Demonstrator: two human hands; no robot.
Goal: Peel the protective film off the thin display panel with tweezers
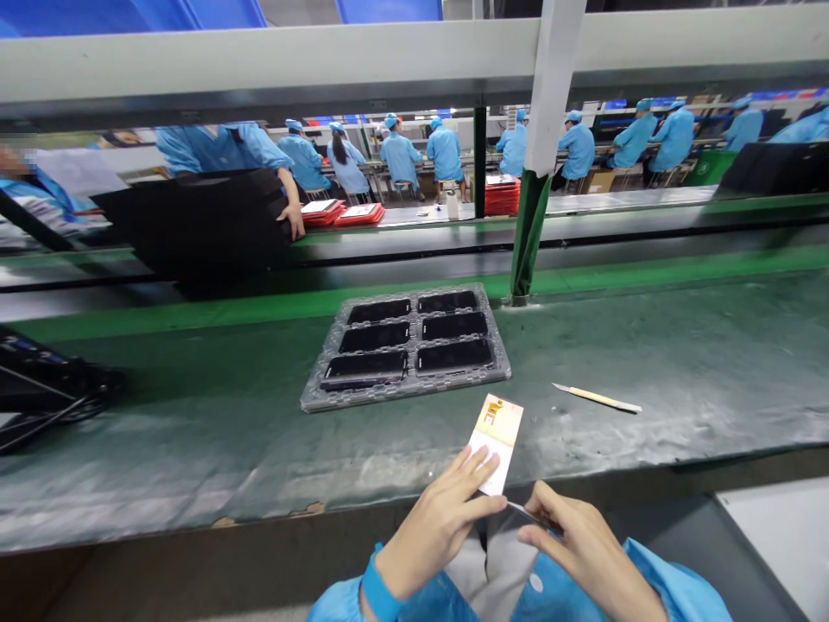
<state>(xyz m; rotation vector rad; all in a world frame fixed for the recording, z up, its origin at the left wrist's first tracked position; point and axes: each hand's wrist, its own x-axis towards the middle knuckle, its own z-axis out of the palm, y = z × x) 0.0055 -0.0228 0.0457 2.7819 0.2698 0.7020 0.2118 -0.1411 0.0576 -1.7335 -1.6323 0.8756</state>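
My left hand (444, 510) is closed on a small flat panel (502, 436), white with a yellowish upper half and an orange patch at its far end. The fingers lie across the panel, which is at the near edge of the bench. My right hand (579, 536) grips a thin metal tool (523, 513) between thumb and fingers. The tool's tip reaches my left thumb by the panel's near end; its exact kind is unclear. Beyond my hands, a clear plastic tray (414, 393) holds several dark phone screens (453, 356) in two columns.
A slim pointed tool with a yellowish middle (599, 398) lies right of the tray. A green-wrapped post (528, 233) rises behind it. A black object with cables (45, 384) sits far left. Across the line, a co-worker's hand (291, 207) holds black sheets (207, 220).
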